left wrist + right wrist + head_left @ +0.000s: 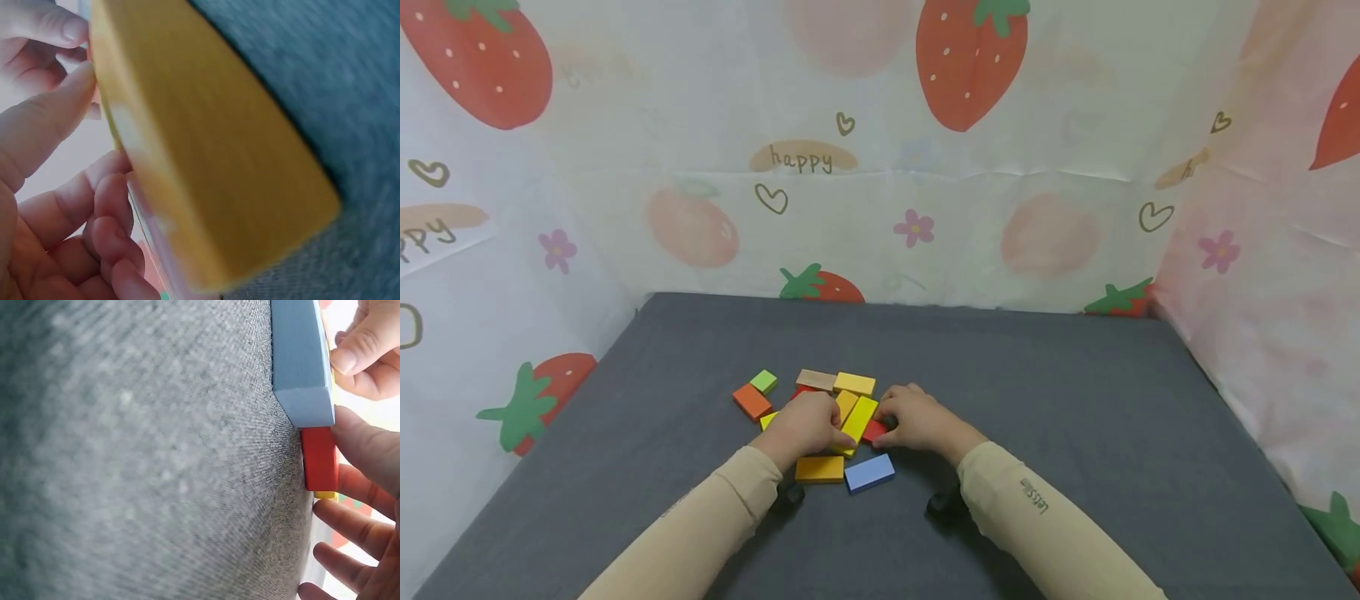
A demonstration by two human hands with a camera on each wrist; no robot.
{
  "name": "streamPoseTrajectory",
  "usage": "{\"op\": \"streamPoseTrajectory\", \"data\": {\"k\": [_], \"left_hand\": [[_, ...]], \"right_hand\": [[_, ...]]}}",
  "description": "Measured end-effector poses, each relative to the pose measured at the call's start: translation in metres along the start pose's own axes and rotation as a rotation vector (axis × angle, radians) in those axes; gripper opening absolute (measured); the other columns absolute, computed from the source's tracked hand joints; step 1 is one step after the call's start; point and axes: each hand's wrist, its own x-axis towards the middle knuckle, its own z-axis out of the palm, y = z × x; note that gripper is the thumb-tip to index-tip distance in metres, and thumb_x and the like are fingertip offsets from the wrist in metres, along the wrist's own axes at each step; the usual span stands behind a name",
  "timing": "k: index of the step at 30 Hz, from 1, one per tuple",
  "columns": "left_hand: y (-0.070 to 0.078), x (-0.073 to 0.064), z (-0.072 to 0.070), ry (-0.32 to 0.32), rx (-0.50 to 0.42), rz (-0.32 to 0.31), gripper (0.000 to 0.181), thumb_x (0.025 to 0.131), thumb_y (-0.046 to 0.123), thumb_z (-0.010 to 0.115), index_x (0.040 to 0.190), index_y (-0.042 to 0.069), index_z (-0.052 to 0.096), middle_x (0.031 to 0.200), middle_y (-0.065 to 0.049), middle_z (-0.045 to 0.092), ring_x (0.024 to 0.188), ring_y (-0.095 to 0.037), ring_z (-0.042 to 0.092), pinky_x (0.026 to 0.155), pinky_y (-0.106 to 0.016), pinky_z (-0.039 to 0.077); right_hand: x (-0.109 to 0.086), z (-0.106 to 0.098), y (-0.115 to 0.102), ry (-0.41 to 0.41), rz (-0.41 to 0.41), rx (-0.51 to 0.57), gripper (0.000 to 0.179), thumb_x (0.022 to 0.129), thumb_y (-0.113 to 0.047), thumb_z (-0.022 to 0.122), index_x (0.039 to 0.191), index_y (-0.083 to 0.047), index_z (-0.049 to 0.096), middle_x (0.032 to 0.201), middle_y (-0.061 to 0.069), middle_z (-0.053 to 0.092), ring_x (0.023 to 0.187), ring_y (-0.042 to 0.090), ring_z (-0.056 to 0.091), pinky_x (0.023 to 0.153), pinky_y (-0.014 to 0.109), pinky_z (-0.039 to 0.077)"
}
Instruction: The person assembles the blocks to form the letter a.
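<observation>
Low on the table, a yellow block (859, 419) lies slanted in a cluster of coloured blocks. My left hand (807, 423) holds its near left part, thumb and forefinger curled at it. From the other side my right hand (919, 421) pinches a red block (874, 431), which also shows between thumb and forefinger in the right wrist view (320, 459). The other right fingers are spread apart. Closer to me lie an orange-yellow block (820, 470), large in the left wrist view (219, 144), and a blue block (869, 473).
Beyond the hands are a tan block (816, 380), another yellow block (854, 383), an orange-red block (752, 402) and a green block (764, 382). My left hand partly hides several blocks. Grey cloth (1037, 375) covers the table, with a strawberry-printed curtain (865, 208) around it.
</observation>
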Motion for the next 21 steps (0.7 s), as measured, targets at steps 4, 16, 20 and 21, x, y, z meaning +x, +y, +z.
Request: {"op": "streamPoseTrajectory", "data": {"k": [4,16,20,21], "left_hand": [[-0.0016,-0.0001,-0.0006,-0.028,-0.057,-0.004,0.025,0.079,0.033,0.08,0.07,0.013,0.069,0.059,0.002,0.051,0.059,-0.015,0.05,0.054,-0.024,0.038],[-0.0003,-0.0042,-0.0071,-0.091,-0.252,-0.054,0.021,0.092,0.023,0.064,0.106,0.011,0.074,0.071,-0.002,0.059,0.062,-0.016,0.053,0.058,-0.024,0.044],[0.0007,-0.0042,-0.008,-0.083,-0.297,-0.055,0.023,0.093,0.022,0.064,0.111,0.011,0.072,0.079,-0.003,0.061,0.062,-0.016,0.054,0.058,-0.023,0.046],[0.0009,-0.0038,-0.0078,-0.08,-0.306,-0.058,0.024,0.092,0.022,0.065,0.113,0.011,0.071,0.083,-0.004,0.062,0.063,-0.017,0.054,0.058,-0.023,0.047]], "right_hand": [[-0.0006,-0.0006,0.0008,0.001,-0.006,0.0,0.033,0.081,-0.039,0.078,0.105,-0.017,0.074,0.11,0.0,0.059,0.1,0.019,0.047,0.089,0.036,0.043],[-0.0025,-0.001,0.003,0.003,-0.023,0.01,0.033,0.082,-0.036,0.077,0.108,-0.015,0.074,0.104,0.0,0.058,0.095,0.018,0.046,0.086,0.035,0.041],[-0.0024,0.0,0.0049,0.003,-0.027,0.02,0.032,0.082,-0.036,0.077,0.106,-0.016,0.074,0.103,-0.001,0.058,0.094,0.018,0.046,0.085,0.035,0.041],[-0.0024,0.0002,0.0052,0.003,-0.027,0.02,0.032,0.082,-0.037,0.077,0.106,-0.016,0.074,0.103,-0.001,0.058,0.094,0.018,0.046,0.084,0.035,0.041]]}}
